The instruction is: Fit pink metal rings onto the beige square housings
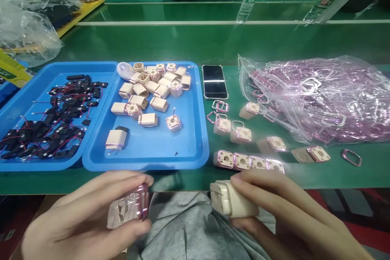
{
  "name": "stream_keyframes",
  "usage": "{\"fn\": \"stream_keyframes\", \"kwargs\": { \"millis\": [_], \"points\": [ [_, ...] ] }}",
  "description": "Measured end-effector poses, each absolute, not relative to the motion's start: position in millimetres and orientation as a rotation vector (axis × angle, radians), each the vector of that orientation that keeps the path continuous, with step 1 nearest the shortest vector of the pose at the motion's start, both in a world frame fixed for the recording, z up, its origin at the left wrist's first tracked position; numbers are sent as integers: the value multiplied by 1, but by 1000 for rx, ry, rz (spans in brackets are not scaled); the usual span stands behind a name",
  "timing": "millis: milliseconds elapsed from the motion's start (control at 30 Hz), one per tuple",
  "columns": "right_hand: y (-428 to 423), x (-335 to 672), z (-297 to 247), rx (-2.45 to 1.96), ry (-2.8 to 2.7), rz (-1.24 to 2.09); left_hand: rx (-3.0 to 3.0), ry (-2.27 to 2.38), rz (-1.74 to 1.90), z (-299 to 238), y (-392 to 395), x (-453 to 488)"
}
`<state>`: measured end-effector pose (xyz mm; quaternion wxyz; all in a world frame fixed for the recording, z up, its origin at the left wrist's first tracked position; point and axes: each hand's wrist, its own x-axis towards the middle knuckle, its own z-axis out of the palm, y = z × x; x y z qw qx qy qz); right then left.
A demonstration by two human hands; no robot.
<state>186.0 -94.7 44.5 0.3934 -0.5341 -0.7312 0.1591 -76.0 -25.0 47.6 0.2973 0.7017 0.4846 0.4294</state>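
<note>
My left hand point(82, 211) is closed around a transparent plastic piece with a shiny pink rim point(142, 202), pinched between thumb and fingers. In my right hand point(283, 203) is a cream plastic housing point(224, 199), its stepped end facing left. The two held pieces are apart, above my lap at the table's front edge. Just beyond the right hand stands a row of cream housings with pink rims point(241, 161). More rimmed housings, one of them a lying piece point(318, 154), are spread behind that row. A loose pink frame point(352, 157) lies at the far right.
A blue tray point(146, 164) carries several cream housings; the blue tray to its left point(33, 165) holds black parts with thin red wires. A phone point(215, 82) lies behind the loose frames. At right is a plastic bag of pink frames point(329, 97). Plastic bottles point(248, 6) stand farther back.
</note>
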Motion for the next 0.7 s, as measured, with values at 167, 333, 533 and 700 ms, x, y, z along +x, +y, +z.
{"fn": "stream_keyframes", "kwargs": {
  "millis": [167,333,533,700],
  "points": [
    [-90,172,42,-1283,-1714,478,1960,989,983,46,-12,-53],
    [-87,156,23,-1149,-1639,518,1974,904,931,42,-11,-41],
    [-87,156,16,-1116,-1657,479,2018,904,914,49,-10,-39],
    [-79,162,24,-1100,-1729,468,2129,906,903,49,-7,-40]
  ]
}}
